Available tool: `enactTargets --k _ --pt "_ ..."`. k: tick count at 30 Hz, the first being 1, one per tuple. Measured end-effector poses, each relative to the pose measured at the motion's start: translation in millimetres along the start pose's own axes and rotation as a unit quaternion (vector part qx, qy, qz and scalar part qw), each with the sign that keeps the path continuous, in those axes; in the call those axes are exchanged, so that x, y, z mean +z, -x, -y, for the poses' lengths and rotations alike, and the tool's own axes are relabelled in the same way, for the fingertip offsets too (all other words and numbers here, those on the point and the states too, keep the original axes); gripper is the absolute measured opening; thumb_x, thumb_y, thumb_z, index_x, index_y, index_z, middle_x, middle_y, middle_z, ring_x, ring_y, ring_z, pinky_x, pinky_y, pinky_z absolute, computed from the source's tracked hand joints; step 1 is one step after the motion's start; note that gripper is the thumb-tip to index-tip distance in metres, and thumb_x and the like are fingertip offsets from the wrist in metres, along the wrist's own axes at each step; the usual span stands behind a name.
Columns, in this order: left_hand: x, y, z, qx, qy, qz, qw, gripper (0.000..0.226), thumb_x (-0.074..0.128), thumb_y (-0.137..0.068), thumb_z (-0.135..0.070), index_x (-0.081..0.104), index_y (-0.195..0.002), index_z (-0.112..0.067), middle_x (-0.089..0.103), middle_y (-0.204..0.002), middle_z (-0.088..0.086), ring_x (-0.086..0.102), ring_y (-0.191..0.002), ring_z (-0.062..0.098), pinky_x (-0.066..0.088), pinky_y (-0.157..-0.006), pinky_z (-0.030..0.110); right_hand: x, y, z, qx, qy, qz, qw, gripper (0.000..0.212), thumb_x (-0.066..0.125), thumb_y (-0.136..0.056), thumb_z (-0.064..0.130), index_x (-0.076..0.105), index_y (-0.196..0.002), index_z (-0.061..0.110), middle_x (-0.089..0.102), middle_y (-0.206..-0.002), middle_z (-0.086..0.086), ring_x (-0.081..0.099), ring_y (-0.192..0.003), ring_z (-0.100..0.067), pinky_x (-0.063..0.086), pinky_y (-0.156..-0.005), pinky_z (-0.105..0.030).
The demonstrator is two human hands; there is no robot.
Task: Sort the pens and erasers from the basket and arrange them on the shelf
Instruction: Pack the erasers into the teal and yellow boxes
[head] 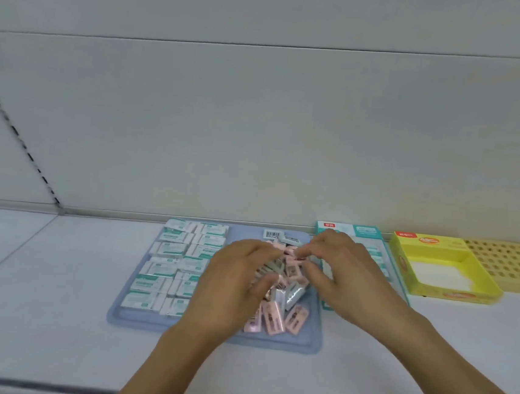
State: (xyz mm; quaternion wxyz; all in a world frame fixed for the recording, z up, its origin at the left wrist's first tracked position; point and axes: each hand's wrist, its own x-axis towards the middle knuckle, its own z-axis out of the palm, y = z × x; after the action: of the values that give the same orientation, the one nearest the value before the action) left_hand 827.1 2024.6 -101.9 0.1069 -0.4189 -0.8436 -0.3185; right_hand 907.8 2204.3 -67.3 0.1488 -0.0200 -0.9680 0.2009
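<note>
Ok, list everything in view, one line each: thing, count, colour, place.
tray: one, pale blue, centre of the shelf
green-and-white erasers: many, in neat rows on the tray's left half
pink erasers: several, in a loose pile on the tray's right half
teal-and-white box: one, right of the tray, partly behind the right hand
yellow box: one, open, further right
yellow holed rack: one, far right
left hand: over the pile, grip unclear
right hand: over the pile, fingers curled
</note>
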Motion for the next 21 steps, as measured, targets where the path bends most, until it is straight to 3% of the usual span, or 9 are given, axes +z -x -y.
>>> enactTargets --k 4,6,9,12,15,18,21 --pt "-46 19 63 -0.125 -0.054 -0.015 0.991 0.037 0.062 -0.094 -0.021 0.059 -0.130 -0.020 0.057 -0.135 0.000 0.051 -0.124 0.019 0.036 -0.103 0.028 28 -38 35 -0.061 0.002 0.062 0.996 0.026 0.053 -0.095 0.032 0.063 -0.119 0.028 0.058 -0.114 0.004 0.051 -0.110 -0.014 0.038 -0.094 -0.033" --pt "-63 23 89 -0.180 -0.092 0.020 0.979 0.043 0.056 -0.096 -0.024 0.051 -0.138 -0.021 0.050 -0.142 -0.001 0.047 -0.127 0.018 0.035 -0.102 0.028 44 -52 51 -0.081 0.007 0.097 0.992 0.029 0.053 -0.095 0.036 0.062 -0.121 0.027 0.058 -0.114 0.003 0.050 -0.110 -0.016 0.039 -0.091 -0.032" --pt "-73 24 108 -0.194 -0.117 0.081 0.971 0.047 0.054 -0.097 -0.027 0.045 -0.142 -0.021 0.047 -0.144 -0.001 0.046 -0.127 0.017 0.037 -0.104 0.030 67 -66 73 -0.101 0.038 0.124 0.986 0.033 0.054 -0.093 0.040 0.060 -0.122 0.025 0.057 -0.117 0.001 0.049 -0.110 -0.019 0.039 -0.087 -0.033" --pt "-73 24 110 -0.166 -0.139 0.095 0.972 0.044 0.057 -0.095 -0.031 0.051 -0.137 -0.022 0.053 -0.132 -0.001 0.049 -0.117 0.017 0.041 -0.098 0.031 83 -73 89 -0.097 0.089 0.125 0.983 0.034 0.055 -0.092 0.041 0.060 -0.117 0.020 0.057 -0.114 -0.001 0.051 -0.106 -0.022 0.039 -0.079 -0.034" --pt "-74 20 110 -0.160 -0.164 0.090 0.969 0.040 0.060 -0.093 -0.035 0.058 -0.130 -0.023 0.056 -0.106 -0.004 0.049 -0.097 0.013 0.039 -0.080 0.024 92 -76 99 -0.094 0.136 0.118 0.979 0.028 0.057 -0.090 0.039 0.060 -0.101 0.013 0.057 -0.101 -0.003 0.052 -0.097 -0.024 0.030 -0.067 -0.032" --pt "-77 15 106 -0.206 -0.158 0.102 0.960 0.032 0.066 -0.087 -0.040 0.067 -0.113 -0.021 0.050 -0.087 -0.009 0.047 -0.079 0.008 0.032 -0.063 0.018 94 -78 104 -0.066 0.111 0.125 0.984 0.024 0.060 -0.086 0.036 0.051 -0.080 0.015 0.047 -0.078 0.002 0.048 -0.082 -0.022 0.023 -0.052 -0.030" --pt "-81 17 100 -0.280 -0.085 0.037 0.955 0.025 0.074 -0.079 -0.037 0.072 -0.101 -0.024 0.064 -0.085 -0.014 0.059 -0.074 0.007 0.045 -0.066 0.020 87 -77 101 -0.023 0.062 0.113 0.991 0.030 0.065 -0.077 0.041 0.056 -0.077 0.012 0.053 -0.072 0.002 0.051 -0.072 -0.021 0.034 -0.052 -0.030"
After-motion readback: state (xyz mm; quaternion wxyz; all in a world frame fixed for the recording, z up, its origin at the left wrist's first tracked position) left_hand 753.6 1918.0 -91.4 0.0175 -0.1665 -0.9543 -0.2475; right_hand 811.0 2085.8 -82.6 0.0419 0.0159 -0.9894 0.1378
